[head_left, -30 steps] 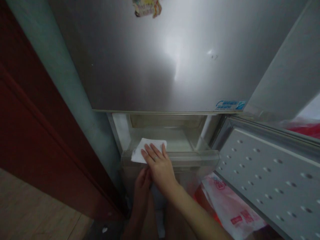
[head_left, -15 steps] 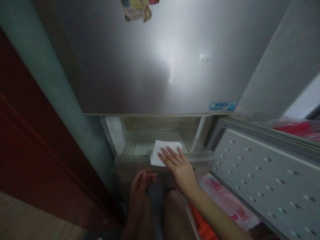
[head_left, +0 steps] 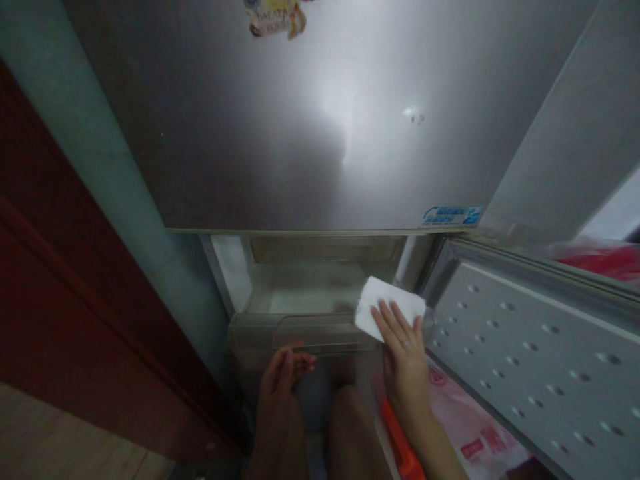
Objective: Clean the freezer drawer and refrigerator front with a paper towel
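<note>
Two hands: ours, apart.
Right hand [head_left: 404,357]: flat on white cloth [head_left: 384,303], pinning it to the drawer [head_left: 300,328] edge.
Left hand [head_left: 283,375]: loose, empty, we rest it low.

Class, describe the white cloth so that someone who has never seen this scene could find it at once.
Start at the big silver fridge door; just below it a clear drawer stands pulled out. On the drawer's right front corner lies the white cloth, pressed under the right hand. Unlike the red-printed bag below it, it is plain white.

Head camera looks down, close, at open drawer [head_left: 305,327].
</note>
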The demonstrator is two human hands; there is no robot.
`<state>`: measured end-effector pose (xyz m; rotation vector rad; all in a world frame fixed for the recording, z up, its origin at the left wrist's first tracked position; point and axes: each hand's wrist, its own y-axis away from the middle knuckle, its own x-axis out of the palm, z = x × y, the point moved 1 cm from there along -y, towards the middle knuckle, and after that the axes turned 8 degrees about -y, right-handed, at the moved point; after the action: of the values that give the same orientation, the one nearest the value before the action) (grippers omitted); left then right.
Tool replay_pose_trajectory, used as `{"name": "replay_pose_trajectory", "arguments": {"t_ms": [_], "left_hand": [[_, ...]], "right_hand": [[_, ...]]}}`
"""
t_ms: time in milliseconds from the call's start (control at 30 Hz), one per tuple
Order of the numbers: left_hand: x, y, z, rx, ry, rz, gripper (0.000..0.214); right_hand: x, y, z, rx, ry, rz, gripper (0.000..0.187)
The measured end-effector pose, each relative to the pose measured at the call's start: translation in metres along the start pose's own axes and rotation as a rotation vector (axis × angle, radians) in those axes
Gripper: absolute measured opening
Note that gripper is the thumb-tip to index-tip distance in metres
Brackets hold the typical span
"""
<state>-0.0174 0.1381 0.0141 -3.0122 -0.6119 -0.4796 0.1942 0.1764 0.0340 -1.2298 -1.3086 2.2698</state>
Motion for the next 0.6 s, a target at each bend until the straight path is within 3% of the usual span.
{"name": "replay_pose_trajectory", "arguments": {"t_ms": [133,233,367,500,600], "left_hand": [[0.0,0.001,0.007,0.046,-0.081,-0.007,0.049],[0.014,-0.002,0.008,0.09,-0.14,-0.009,0.041],[0.037,-0.003,-0.015,0.255,-0.339,-0.029,0.041],[0.046,-0.008,-0.037,0.361,-0.478,-0.14,0.044],[0.05,-0.013,-0.026,0.302,-0.402,-0.127,0.045]], "right_hand": [[0.033,-0.013,0.059,-0.088,-0.069,0.083,0.056],[0.057,-0.025,0.099,-0.144,-0.097,0.176,0.05],[0.085,-0.041,0.141,-0.245,-0.125,0.331,0.043],[0.09,-0.055,0.154,-0.265,-0.068,0.413,0.043],[0.074,-0.06,0.138,-0.414,-0.144,0.433,0.042]]}}
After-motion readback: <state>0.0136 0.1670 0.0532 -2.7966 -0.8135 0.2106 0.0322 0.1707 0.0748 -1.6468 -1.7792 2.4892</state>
